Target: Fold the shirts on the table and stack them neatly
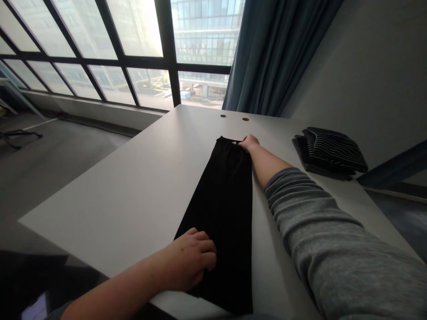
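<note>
A pair of black trousers [227,200] lies lengthwise on the white table [140,191], looking folded into one long strip. Its waistband is at the far end, where a small white label shows. My right hand [249,142] is stretched out to the waistband's right corner, its fingers closed on the cloth there. Nearer to me, my left hand [195,258] is over the lower left part of the trousers. Its fingers are curled with the knuckles up; whether cloth is pinched under them is hidden. The near hem reaches the table's front edge.
At the right of the table is a stack of folded dark clothes [333,153], a striped piece on top. Two round holes [245,119] pierce the far tabletop. Beyond stand a window and a blue curtain [270,58]. The table's left edge borders grey floor [73,151].
</note>
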Tool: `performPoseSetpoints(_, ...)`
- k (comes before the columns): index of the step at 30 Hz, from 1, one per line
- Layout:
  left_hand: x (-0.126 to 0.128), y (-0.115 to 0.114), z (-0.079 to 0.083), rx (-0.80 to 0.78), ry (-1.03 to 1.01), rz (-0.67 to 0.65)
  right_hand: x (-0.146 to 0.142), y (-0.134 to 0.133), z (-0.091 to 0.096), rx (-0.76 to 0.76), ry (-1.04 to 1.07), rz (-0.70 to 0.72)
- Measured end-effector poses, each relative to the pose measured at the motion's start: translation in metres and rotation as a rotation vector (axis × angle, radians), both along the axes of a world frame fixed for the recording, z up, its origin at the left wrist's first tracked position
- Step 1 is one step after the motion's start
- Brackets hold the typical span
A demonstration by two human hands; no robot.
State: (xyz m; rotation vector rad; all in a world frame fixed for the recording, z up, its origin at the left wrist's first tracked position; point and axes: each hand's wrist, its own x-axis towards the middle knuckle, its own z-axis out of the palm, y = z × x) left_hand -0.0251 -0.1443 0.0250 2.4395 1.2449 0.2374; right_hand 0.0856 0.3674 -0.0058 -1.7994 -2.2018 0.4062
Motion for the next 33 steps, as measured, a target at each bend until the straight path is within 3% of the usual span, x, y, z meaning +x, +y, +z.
performPoseSetpoints(4, 0.004, -0.012, -0.001, 0.023, 0.056, 0.078, -0.008, -0.014, -0.008, 0.059, 0.012, 0.025)
performPoseSetpoints(9, 0.017, -0.019, -0.002, 0.091, -0.110, -0.145, 0.005, -0.033, -0.008, 0.213, -0.144, 0.320)
performPoseSetpoints(12, 0.018, -0.021, -0.009, 0.122, -0.057, -0.127, 0.019, -0.040, -0.020, 0.160, -0.197, 0.401)
performPoseSetpoints(18, 0.018, -0.031, -0.011, 0.094, -0.032, -0.110, 0.028, -0.036, -0.053, -0.045, -0.226, 0.323)
performPoseSetpoints(23, 0.016, -0.029, -0.012, -0.026, -0.123, -0.104, 0.020, -0.033, -0.055, -0.038, -0.179, 0.260)
performPoseSetpoints(28, 0.004, 0.007, -0.012, -0.004, -0.045, 0.060, 0.037, -0.053, -0.046, 0.254, -0.032, 0.228)
performPoseSetpoints(30, -0.003, 0.037, -0.008, 0.036, 0.001, 0.165, 0.050, -0.066, -0.045, 0.339, -0.001, 0.229)
performPoseSetpoints(33, -0.011, 0.098, -0.005, 0.119, 0.055, 0.315, 0.068, -0.087, -0.047, 0.298, -0.019, 0.282)
